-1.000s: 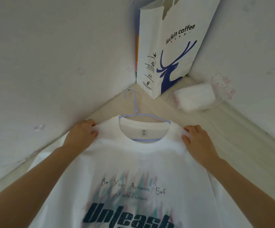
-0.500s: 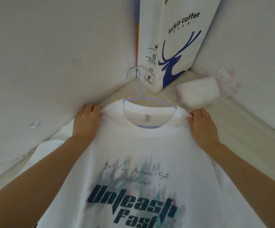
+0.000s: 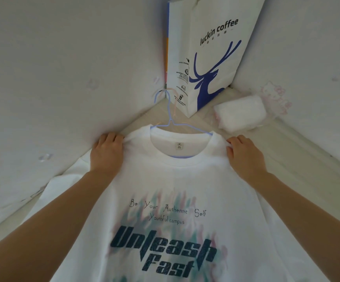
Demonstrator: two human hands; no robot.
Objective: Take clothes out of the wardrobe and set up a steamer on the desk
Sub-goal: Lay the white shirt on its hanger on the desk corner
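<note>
Pale wood-grain desk [image 3: 299, 159] runs into a corner between two white walls, and spread flat across it lies a white T-shirt [image 3: 171, 180], printed side up with "Unleash Fast" in dark blue letters over pastel streaks. It sits on a light blue wire hanger [image 3: 170, 121] whose hook points toward the corner and whose bar shows through the neck opening beneath a small size label. The left hand [image 3: 106, 153] grasps the shirt's left shoulder seam, fingers curled over the bunched cloth close to the wall. The right hand [image 3: 244, 155] pinches the right shoulder in the same way, fingers folded onto the fabric edge. Just beyond the hanger hook, a white paper bag [image 3: 212, 62] with a blue deer and "luckin coffee" stands upright in the corner. Beside it, to the right, lies a soft white wrapped pack [image 3: 241, 112], near a pink cartoon cat sticker [image 3: 275, 96] on the wall.
</note>
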